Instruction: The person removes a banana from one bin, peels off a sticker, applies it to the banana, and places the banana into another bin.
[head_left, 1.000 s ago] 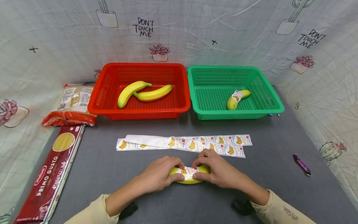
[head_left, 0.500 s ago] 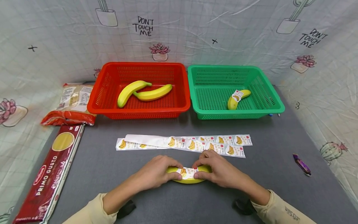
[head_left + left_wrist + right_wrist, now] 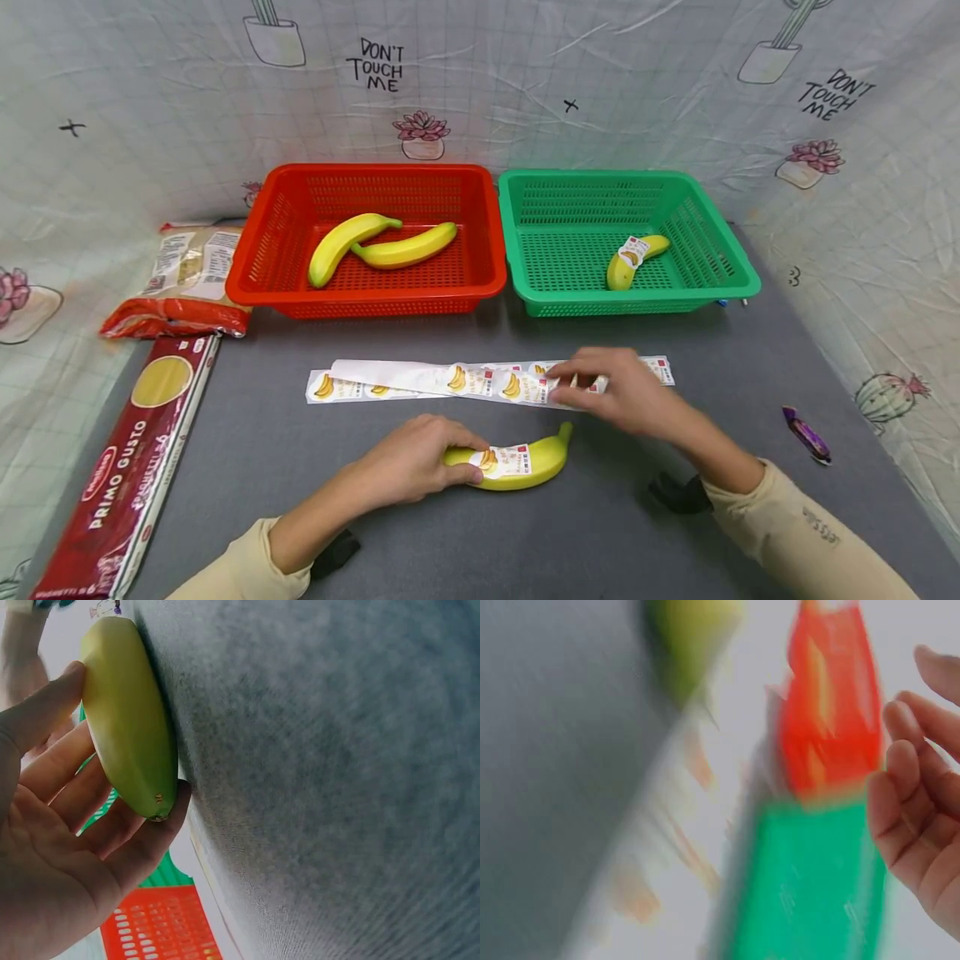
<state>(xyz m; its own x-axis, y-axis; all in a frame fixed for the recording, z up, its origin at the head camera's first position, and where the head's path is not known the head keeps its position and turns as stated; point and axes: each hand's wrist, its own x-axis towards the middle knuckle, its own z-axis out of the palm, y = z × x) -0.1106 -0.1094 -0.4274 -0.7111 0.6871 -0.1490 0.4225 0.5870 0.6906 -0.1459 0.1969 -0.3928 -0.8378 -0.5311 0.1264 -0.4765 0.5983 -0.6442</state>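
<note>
A yellow banana with a white sticker on it lies on the grey mat near me. My left hand grips its left end; in the left wrist view my fingers curl round the banana. My right hand hovers over the right part of the sticker strips, fingers loosely spread and holding nothing; the right wrist view is blurred, showing relaxed fingers. Two bare bananas lie in the red basket. One stickered banana lies in the green basket.
A spaghetti packet and a pasta bag lie at the left. A small purple wrapped sweet lies on the mat at the right. A printed cloth wall closes the back and sides.
My right hand has let go of the banana and moved up and right over the sticker strips. My left hand still holds the banana, whose right end now shows.
</note>
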